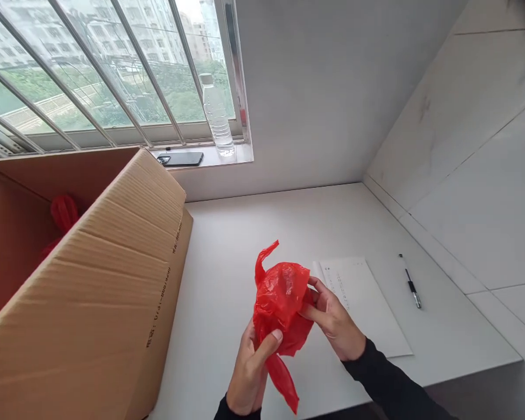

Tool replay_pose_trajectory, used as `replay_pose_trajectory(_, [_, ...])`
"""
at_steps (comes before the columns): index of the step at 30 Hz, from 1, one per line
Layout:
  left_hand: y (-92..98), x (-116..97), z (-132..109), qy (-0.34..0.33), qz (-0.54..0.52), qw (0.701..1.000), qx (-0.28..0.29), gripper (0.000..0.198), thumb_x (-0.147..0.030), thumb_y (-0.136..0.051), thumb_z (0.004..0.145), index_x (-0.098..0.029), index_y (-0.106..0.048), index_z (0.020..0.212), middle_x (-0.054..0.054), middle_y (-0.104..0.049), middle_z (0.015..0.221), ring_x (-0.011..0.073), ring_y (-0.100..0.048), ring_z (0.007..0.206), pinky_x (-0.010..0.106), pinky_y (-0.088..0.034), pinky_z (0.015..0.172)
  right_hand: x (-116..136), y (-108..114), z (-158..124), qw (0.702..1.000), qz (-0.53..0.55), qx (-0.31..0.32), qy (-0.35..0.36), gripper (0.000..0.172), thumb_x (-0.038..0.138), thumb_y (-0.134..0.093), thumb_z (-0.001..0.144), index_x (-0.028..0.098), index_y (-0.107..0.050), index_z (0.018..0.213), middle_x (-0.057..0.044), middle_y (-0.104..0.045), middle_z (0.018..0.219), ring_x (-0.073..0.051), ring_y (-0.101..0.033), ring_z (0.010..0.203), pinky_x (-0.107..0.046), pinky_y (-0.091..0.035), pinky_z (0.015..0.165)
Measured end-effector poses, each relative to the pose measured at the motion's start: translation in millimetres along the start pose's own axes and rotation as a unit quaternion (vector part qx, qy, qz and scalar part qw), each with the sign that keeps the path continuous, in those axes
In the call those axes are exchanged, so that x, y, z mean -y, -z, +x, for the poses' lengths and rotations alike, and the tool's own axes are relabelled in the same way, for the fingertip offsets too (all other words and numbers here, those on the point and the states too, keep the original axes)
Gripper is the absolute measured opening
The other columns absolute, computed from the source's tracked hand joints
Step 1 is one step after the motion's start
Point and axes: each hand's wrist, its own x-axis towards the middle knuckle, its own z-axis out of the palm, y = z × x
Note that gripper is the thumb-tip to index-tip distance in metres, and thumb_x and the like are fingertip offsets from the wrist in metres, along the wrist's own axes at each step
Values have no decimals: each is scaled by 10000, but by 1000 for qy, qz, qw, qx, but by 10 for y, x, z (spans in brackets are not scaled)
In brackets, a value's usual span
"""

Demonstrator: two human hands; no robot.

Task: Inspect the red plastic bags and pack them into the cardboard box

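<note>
A crumpled red plastic bag (284, 297) is held up above the white table, between my two hands. My left hand (254, 364) grips it from below left, with the thumb pressed on its front. On the right side, my right hand (335, 318) pinches the bag's edge between thumb and fingers. One twisted end of the bag sticks up at the top left, and another hangs down below my left thumb. What the bag contains, if anything, cannot be made out.
At left stands an open cardboard box (114, 280) with red bags (64, 213) inside. A written-on paper pad (371, 309) and a pen (412, 286) lie on the table (227, 233). The windowsill bears a water bottle (219, 116) and a phone (181, 158).
</note>
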Motion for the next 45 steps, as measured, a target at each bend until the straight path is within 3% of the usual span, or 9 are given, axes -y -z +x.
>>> replay_pose_trajectory(8, [-42, -39, 100, 47, -30, 997, -51, 410, -381, -790, 732, -155, -711, 1064, 83, -743, 960, 292, -695, 948, 345, -561, 820, -26, 29, 50, 1000, -17, 15, 1, 295, 399, -715, 894, 239, -582, 1102, -63, -693, 1096, -225, -658, 960, -383, -509, 880])
replay_pose_trajectory(13, [-8, -50, 111, 51, -15, 999, -8, 445, -396, -789, 746, -172, -701, 1120, 98, -752, 1001, 311, -694, 982, 370, -538, 881, -82, 52, 69, 998, -68, 13, 13, 274, 432, -741, 862, 215, -625, 980, -45, -695, 987, -212, -644, 884, -348, -516, 809])
replay_pose_trajectory(18, [25, -21, 146, 52, -25, 998, -36, 381, -360, -805, 742, -170, -716, 1061, 84, -768, 953, 312, -711, 950, 386, -542, 873, -91, 65, 71, 992, -120, 6, 38, 279, 488, -652, 915, 213, -653, 870, -20, -670, 850, -187, -604, 807, -322, -491, 778])
replay_pose_trajectory(25, [33, -69, 109, 60, -71, 994, -53, 403, -333, -790, 765, -189, -702, 1131, 68, -774, 961, 285, -709, 968, 370, -538, 894, -76, 51, 35, 991, -133, -11, 5, 422, 534, -609, 928, 259, -578, 1247, -51, -671, 1018, -228, -623, 923, -378, -487, 860])
replay_pose_trajectory(29, [27, -56, 80, 58, -51, 997, -26, 400, -340, -789, 766, -174, -701, 1119, 82, -768, 977, 294, -705, 975, 380, -528, 908, -62, 29, 32, 992, -126, 7, 24, 442, 521, -755, 816, 235, -655, 1137, -61, -672, 1048, -245, -599, 968, -357, -485, 839])
replay_pose_trajectory(35, [57, 43, 90, 43, -19, 999, 0, 389, -387, -809, 737, -143, -700, 1019, 99, -757, 967, 303, -705, 932, 389, -523, 886, -60, 45, 1, 992, -118, 20, 32, 306, 486, -776, 808, 201, -688, 876, -12, -648, 828, -200, -586, 813, -332, -479, 794])
replay_pose_trajectory(41, [32, 15, 69, 28, -12, 999, -12, 362, -350, -804, 745, -189, -682, 1045, 83, -745, 1024, 289, -701, 923, 381, -532, 854, -39, 16, -17, 991, -121, 50, 29, 351, 448, -722, 873, 255, -657, 1159, -54, -670, 1134, -242, -600, 1033, -367, -486, 896])
replay_pose_trajectory(45, [67, 27, 42, 24, 4, 1000, 10, 389, -366, -807, 737, -185, -687, 1060, 105, -732, 1065, 303, -690, 948, 393, -524, 873, -12, -21, -34, 991, -104, 75, 21, 427, 461, -750, 844, 247, -655, 1202, -67, -688, 1132, -269, -626, 1037, -418, -491, 937])
